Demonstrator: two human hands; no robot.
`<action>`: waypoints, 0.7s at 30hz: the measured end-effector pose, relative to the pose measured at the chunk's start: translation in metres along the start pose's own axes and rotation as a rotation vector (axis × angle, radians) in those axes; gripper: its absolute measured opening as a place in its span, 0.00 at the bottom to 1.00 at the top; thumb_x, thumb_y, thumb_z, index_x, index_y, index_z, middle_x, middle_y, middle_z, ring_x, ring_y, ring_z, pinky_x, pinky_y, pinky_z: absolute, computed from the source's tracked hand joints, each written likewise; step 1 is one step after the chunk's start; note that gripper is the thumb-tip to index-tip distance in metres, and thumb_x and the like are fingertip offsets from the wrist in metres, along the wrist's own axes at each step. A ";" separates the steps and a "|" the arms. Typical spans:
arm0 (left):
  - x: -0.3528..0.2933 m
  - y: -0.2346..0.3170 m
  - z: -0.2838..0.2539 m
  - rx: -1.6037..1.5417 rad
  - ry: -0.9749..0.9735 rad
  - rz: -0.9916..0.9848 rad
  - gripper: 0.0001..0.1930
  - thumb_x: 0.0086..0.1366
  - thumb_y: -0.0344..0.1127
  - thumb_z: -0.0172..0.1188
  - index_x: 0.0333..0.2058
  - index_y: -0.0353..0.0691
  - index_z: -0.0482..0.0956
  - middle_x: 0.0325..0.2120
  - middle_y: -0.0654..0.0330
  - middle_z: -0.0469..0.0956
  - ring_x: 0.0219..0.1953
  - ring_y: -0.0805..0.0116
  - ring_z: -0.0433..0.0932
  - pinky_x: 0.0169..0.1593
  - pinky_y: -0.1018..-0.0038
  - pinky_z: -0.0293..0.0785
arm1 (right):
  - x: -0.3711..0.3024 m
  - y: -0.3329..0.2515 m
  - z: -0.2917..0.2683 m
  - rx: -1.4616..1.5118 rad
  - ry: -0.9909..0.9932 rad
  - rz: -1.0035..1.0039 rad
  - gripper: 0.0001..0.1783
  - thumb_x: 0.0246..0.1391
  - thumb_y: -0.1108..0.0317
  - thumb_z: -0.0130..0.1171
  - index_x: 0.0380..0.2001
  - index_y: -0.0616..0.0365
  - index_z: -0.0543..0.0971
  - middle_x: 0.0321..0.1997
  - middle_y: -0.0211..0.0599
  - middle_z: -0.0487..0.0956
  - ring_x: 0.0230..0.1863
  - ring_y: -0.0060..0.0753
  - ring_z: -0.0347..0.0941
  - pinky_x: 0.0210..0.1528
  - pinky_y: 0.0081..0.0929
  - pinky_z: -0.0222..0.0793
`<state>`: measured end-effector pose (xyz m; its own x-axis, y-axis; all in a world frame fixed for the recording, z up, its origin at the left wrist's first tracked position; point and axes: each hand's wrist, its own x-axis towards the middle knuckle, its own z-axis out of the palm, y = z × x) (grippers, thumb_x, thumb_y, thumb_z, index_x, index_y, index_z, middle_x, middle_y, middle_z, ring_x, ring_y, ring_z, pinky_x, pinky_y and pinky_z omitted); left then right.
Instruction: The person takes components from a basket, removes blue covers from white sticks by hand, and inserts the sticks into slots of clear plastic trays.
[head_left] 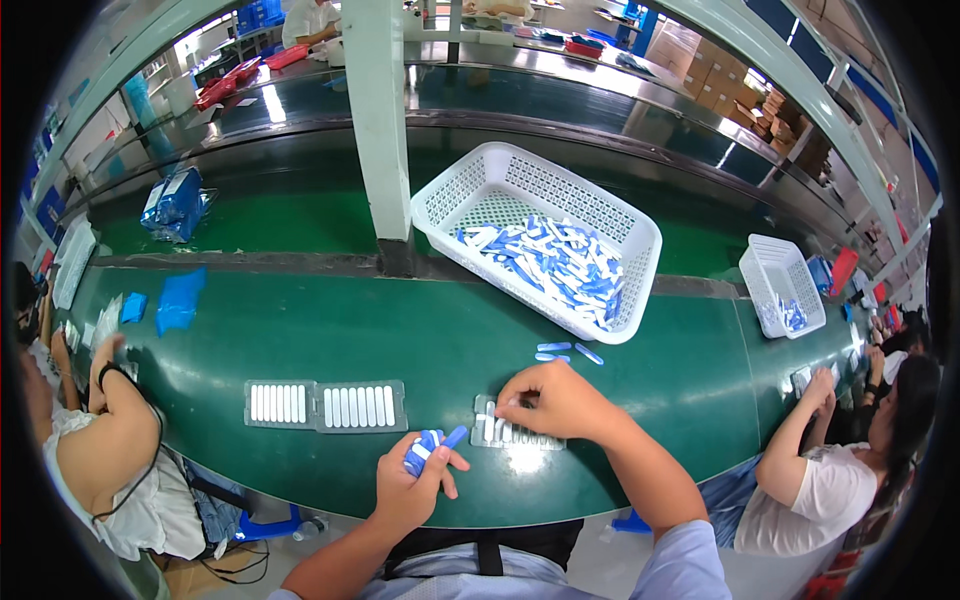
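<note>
Near the front edge of the green table, my left hand [405, 490] is closed around a bunch of small blue-and-white plastic sticks [424, 446]. One blue stick pokes out past the fingers toward the right. My right hand [558, 400] hangs over a clear blister tray [480, 436], fingers pinched at its left part, where a white stick shows. Other slots of this tray are partly hidden under the hand. To the left lie two joined clear trays, the left one [278, 404] and the right one [359, 407], each holding a row of several white sticks.
A white perforated basket [640, 250] of blue-and-white sticks stands beyond my right hand. Loose blue sticks [588, 354] lie before it. A pale post [376, 130] rises behind the table. Blue plastic bags [180, 300] lie left. Co-workers sit on both sides; a smaller basket [770, 262] stands right.
</note>
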<state>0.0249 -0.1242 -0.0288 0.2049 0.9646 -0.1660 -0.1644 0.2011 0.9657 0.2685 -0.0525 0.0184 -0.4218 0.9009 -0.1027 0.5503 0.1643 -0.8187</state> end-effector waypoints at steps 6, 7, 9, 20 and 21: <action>0.001 0.000 0.002 0.024 -0.003 0.012 0.09 0.73 0.32 0.54 0.43 0.30 0.72 0.29 0.49 0.83 0.17 0.76 0.75 0.20 0.82 0.61 | -0.002 0.012 0.011 -0.219 0.162 -0.249 0.16 0.51 0.64 0.69 0.43 0.57 0.84 0.29 0.35 0.79 0.34 0.41 0.75 0.44 0.37 0.71; 0.000 0.001 0.002 0.031 -0.009 0.010 0.09 0.73 0.32 0.54 0.43 0.30 0.72 0.29 0.49 0.83 0.17 0.76 0.75 0.20 0.82 0.61 | -0.004 0.012 0.013 -0.278 0.199 -0.309 0.18 0.51 0.62 0.69 0.45 0.56 0.83 0.28 0.34 0.78 0.35 0.41 0.74 0.47 0.38 0.70; 0.000 0.001 0.001 0.026 0.003 0.010 0.09 0.73 0.32 0.54 0.42 0.29 0.72 0.29 0.49 0.83 0.17 0.76 0.75 0.19 0.82 0.61 | -0.004 0.010 0.011 -0.267 0.231 -0.312 0.17 0.52 0.62 0.69 0.44 0.55 0.83 0.28 0.33 0.76 0.35 0.40 0.73 0.46 0.37 0.68; 0.001 0.000 0.003 0.100 -0.050 0.039 0.10 0.73 0.32 0.54 0.40 0.28 0.75 0.30 0.52 0.84 0.18 0.77 0.76 0.22 0.82 0.65 | -0.012 -0.006 0.034 0.300 0.573 -0.134 0.06 0.53 0.66 0.70 0.25 0.55 0.86 0.20 0.29 0.76 0.19 0.29 0.68 0.28 0.29 0.62; 0.000 -0.001 0.002 0.102 -0.050 0.047 0.10 0.73 0.32 0.54 0.40 0.28 0.75 0.30 0.52 0.84 0.18 0.77 0.76 0.22 0.82 0.65 | -0.011 -0.001 0.020 0.179 0.647 -0.200 0.05 0.51 0.68 0.72 0.25 0.57 0.86 0.19 0.30 0.77 0.16 0.28 0.66 0.23 0.27 0.59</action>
<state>0.0266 -0.1244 -0.0291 0.2475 0.9623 -0.1124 -0.0760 0.1350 0.9879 0.2582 -0.0704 0.0087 0.0416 0.9277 0.3710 0.3565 0.3331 -0.8729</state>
